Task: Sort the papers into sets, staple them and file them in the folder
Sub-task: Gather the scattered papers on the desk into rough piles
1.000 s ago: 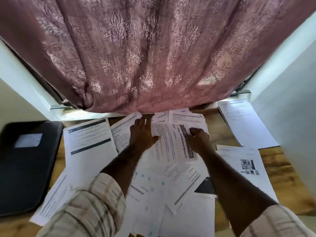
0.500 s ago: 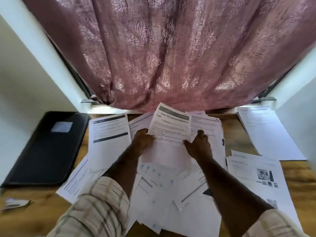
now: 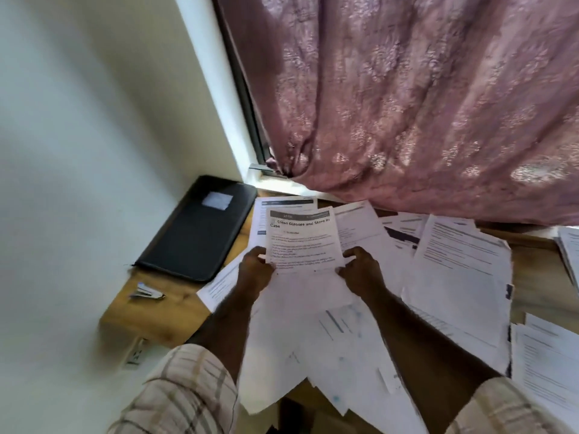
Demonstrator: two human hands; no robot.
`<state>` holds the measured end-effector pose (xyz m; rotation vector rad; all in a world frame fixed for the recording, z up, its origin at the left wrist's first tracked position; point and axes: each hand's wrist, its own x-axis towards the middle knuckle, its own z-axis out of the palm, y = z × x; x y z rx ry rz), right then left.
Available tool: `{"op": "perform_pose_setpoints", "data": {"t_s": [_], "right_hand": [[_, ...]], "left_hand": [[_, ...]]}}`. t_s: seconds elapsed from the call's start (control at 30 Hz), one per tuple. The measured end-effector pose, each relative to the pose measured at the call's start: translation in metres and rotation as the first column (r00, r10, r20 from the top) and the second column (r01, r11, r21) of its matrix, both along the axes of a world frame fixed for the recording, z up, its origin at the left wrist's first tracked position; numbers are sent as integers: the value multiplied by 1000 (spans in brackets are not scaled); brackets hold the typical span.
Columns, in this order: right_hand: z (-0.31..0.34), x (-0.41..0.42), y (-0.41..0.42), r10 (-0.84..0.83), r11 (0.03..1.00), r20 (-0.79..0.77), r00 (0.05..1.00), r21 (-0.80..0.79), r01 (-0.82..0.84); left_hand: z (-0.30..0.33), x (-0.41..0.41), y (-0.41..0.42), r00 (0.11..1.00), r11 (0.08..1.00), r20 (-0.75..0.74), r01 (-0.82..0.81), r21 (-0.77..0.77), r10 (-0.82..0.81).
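Writing: the sheet [image 3: 305, 242] is showing a dark banner at its top and a bold heading reading "Clean Glasses and Store in Case"; the smaller lines beneath are blurring past reading.
Left hand [image 3: 255, 270]: it is gripping the sheet's left edge, thumb lying on the printed face and fingers curling behind, forearm reaching up out of a checked sleeve [image 3: 185, 393].
Right hand [image 3: 360, 270]: it is pinching the sheet's lower right edge, thumb lying on top, fingers curling under the paper.
Sheet: both hands are holding it raised and tilted toward the camera, above the papers [image 3: 454, 277].
Papers: they are lying loose and overlapping below and right of the sheet, covering most of the wooden surface [image 3: 163, 311]; their print is too small to read.
Folder [image 3: 197, 230]: black and closed, it is lying flat left of the sheet, carrying a pale label too blurred to read.
Stapler [image 3: 147, 292]: it is sitting on the bare wood left of the sheet, just nearer the camera than the folder.
Curtain [image 3: 407, 104]: pink and patterned, it is hanging behind the sheet, its hem reaching down to the far papers.
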<state>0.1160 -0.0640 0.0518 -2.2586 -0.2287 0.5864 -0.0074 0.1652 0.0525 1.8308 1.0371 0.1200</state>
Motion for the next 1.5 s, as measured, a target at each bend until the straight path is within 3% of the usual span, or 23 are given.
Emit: {"op": "perform_pose_setpoints", "data": {"t_s": [0.13, 0.27, 0.4, 0.53, 0.7, 0.77, 0.9, 1.07, 1.33, 1.4, 1.5], "right_hand": [[5, 5, 49, -13, 1000, 111, 994, -23, 15], [-2, 13, 88, -36, 994, 225, 974, -90, 58], [-6, 17, 111, -11, 984, 190, 982, -171, 44], [-17, 22, 115, 46, 957, 109, 993, -289, -12], [-21, 0, 107, 92, 896, 222, 971, -445, 16], [-23, -17, 97, 133, 901, 271, 953, -433, -3], [-30, -55, 75, 282, 895, 199, 938, -408, -182], [-40, -98, 72, 421, 727, 116, 900, -637, -258], [-31, -111, 40, 168, 925, 33, 985, -351, -146], [-25, -115, 26, 72, 954, -109, 991, -282, -101], [-15, -126, 2, -94, 983, -370, 924, -181, 27]], "left_hand": [[2, 5, 48, 999, 988, 34, -11, 151, 6], [-16, 24, 86, 992, 979, 16, 118, 167, -122], [-24, 37, 105, 962, 961, -34, 271, 49, -269], [-38, 37, 112, 915, 918, -134, 391, 69, -379], [-42, 14, 114, 957, 956, -34, 290, 47, -289], [-39, 0, 111, 968, 964, -19, 252, 89, -251], [-35, -36, 97, 951, 925, -179, 290, 247, -251], [-39, -90, 70, 919, 880, -327, 333, 339, -222], [-38, -173, 6, 945, 931, -289, 236, 278, -153], [-32, -187, -9, 950, 930, -267, 237, 281, -161], [-26, -196, -20, 945, 918, -277, 257, 302, -173]]}}
